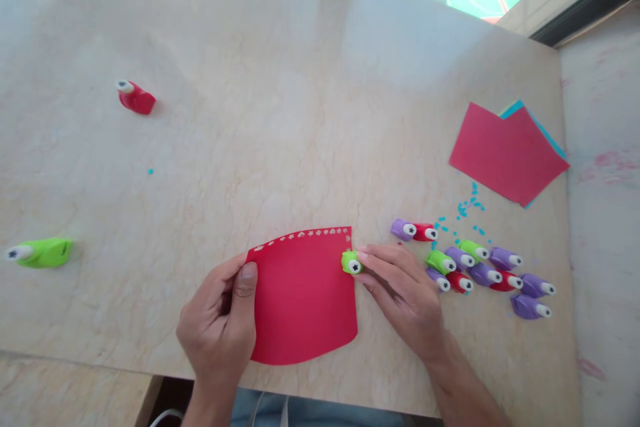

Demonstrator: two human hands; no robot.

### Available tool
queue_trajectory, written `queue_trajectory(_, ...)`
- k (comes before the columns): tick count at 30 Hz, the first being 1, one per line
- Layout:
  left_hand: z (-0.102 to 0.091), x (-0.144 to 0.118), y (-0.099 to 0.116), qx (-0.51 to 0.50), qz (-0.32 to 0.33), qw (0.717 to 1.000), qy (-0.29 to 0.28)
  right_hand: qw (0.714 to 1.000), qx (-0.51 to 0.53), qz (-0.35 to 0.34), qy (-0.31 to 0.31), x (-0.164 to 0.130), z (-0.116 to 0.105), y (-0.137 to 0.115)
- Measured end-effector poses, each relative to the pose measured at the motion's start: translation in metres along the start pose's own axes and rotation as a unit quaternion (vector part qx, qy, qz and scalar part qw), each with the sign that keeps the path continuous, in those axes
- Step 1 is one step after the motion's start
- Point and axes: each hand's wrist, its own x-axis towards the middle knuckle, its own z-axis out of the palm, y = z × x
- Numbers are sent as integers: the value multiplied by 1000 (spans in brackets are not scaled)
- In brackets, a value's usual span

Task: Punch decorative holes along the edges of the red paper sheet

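My left hand (223,317) pinches the left edge of a red sheet of paper (305,300), thumb on top. Small cut-out shapes, some of them stars, run in a row along the sheet's top edge and turn the top right corner. At the sheet's right edge, just below that corner, sits a green craft punch (352,263) with a white star-marked button. The fingers of my right hand (403,293) are closed on this punch from the right. Whether its button is pressed down I cannot tell.
Right of my right hand stand several purple, green and red punches (485,273). Blue paper bits (467,207) are scattered behind them, near stacked red and blue sheets (510,153). A red punch (137,99) and a green punch (43,253) lie far left. A window borders the table's back.
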Motion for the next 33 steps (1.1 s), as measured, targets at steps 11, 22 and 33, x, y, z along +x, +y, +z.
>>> queue_trajectory(11, 2, 1, 3, -7, 5, 1000, 6, 1000, -1, -5, -3, 1, 1, 0)
queue_trajectory(22, 1, 3, 1, -11, 26, 1000, -5, 1000, -5, -17, 0, 2, 2, 0)
queue_trajectory(33, 2, 4, 1, -24, 37, 999, -15, 1000, -24, -16, -13, 2, 2, 0)
